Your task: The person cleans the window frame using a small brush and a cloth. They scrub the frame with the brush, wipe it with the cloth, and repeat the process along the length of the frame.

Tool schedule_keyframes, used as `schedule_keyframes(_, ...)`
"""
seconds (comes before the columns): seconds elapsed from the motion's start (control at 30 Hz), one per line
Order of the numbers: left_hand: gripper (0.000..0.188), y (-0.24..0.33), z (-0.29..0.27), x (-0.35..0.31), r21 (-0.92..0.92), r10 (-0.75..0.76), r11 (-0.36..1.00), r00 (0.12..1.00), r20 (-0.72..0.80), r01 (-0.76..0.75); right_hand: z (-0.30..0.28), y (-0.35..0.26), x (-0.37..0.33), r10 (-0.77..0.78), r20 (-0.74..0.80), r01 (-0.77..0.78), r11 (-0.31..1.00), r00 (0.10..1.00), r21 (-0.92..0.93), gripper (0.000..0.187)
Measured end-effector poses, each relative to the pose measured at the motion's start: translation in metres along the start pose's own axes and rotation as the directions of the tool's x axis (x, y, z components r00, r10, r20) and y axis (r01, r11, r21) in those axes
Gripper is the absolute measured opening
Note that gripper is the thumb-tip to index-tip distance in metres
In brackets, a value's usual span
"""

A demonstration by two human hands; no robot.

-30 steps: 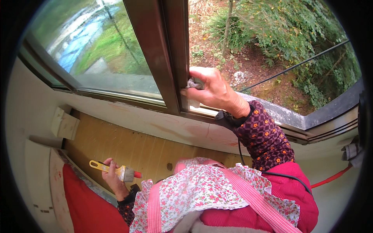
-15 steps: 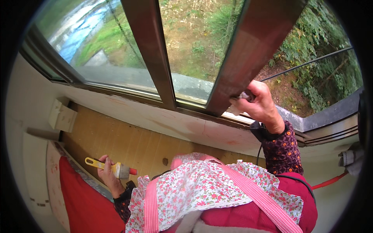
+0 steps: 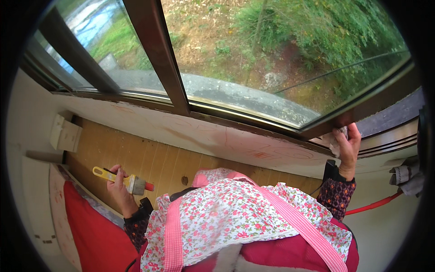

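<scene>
Brown metal-framed sliding window sash [image 3: 362,107], with right hand [image 3: 348,145] at its lower right corner

Pinching a crumpled, pale greyish-white cloth [image 3: 334,147] at the sash's lower right corner, in a narrow right-hand grip with thumb and fingers closed on the fabric. Cannot tell about any direct contact between fingertips and sash. Holding, well apart from the sash and below its left side, a flat paintbrush [image 3: 131,182] with a yellow handle, a greyish head and a red end, in the left hand [image 3: 118,186]; narrow grip there too, curled around the handle. Pointing the brush's red end to the right, below the sash.

Set, as for the sash, above a white wall [image 3: 272,152] with reddish lines on it. Also visible farther below the sash: a yellow-brown planked wooden surface [image 3: 149,158] and a white apron [image 3: 226,213] with pink flowers and checked pink straps. Seen below and left of the sash: a bright red fabric [image 3: 90,226]. Seen below and right of the sash: a thin red rod [image 3: 374,205] beside a bunched grey cloth piece [image 3: 408,177].
</scene>
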State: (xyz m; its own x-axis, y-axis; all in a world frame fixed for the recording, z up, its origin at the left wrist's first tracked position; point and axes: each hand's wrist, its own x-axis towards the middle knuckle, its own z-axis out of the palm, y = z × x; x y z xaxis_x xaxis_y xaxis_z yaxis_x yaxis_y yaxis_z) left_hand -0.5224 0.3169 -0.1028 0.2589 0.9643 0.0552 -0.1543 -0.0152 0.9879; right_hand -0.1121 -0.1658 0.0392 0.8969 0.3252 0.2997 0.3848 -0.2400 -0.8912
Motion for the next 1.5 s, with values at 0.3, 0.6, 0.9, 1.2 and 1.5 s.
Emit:
schedule_keyframes(0.3, 0.013, 0.032, 0.014, -0.004, -0.051, -0.04, 0.998, 0.995, 0.096, 0.045, -0.018, -0.046, -0.076, -0.479, -0.598, 0.071, 0.814, 0.643, -0.576, 0.054)
schedule_keyframes(0.6, 0.009, 0.043, 0.016, -0.002, -0.018, -0.061, 0.998, 0.991, 0.122, 0.064, -0.001, -0.072, -0.078, -0.378, -0.736, 0.038, 0.9, 0.561, -0.433, 0.046)
schedule_keyframes(0.9, 0.011, 0.048, 0.024, -0.005, -0.077, -0.003, 0.997, 0.992, 0.125, 0.013, -0.013, -0.063, -0.078, -0.612, -0.606, 0.024, 0.713, 0.509, -0.701, 0.039)
schedule_keyframes(1.2, 0.012, 0.032, 0.012, -0.003, -0.003, -0.015, 1.0, 0.999, -0.044, 0.015, -0.079, 0.008, -0.039, -0.68, -0.582, -0.217, 0.549, 0.446, -0.807, 0.04)
schedule_keyframes(1.5, 0.01, 0.014, 0.011, 0.007, 0.004, 0.02, 1.0, 0.999, -0.026, -0.02, -0.138, 0.039, -0.051, -0.626, -0.59, -0.451, 0.39, 0.51, -0.803, 0.039)
